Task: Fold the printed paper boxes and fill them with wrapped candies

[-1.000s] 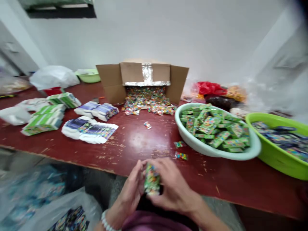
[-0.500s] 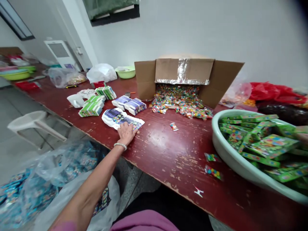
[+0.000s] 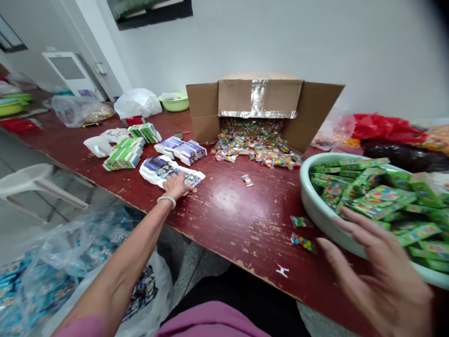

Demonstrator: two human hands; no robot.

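Note:
My left hand [image 3: 174, 185], with a beaded bracelet at the wrist, lies over the near edge of a flat purple-and-white printed carton [image 3: 154, 169]. Its fingers rest on the carton's printed face and do not grip it. At the right, my right hand [image 3: 382, 271] is open, thumb and fingers spread, with nothing in it. It hovers in front of a pale green basin [image 3: 312, 199] filled with green candy boxes [image 3: 380, 201]. Two small candy packets [image 3: 302, 242] lie on the table left of that hand. Another candy packet [image 3: 247, 180] sits farther back.
An open cardboard box [image 3: 261, 96] on its side spills many candy packets [image 3: 252, 140] onto the red table [image 3: 224, 224]. Stacked purple cartons [image 3: 187, 152], green cartons [image 3: 124, 153] and a white cup [image 3: 98, 146] stand left. Plastic bags of blue packets [image 3: 70, 262] lie below, near a white stool [image 3: 38, 187].
My right hand has come away from the green boxes in the basin, toward me and empty. My left hand stays on the flat carton. The view has shifted slightly right.

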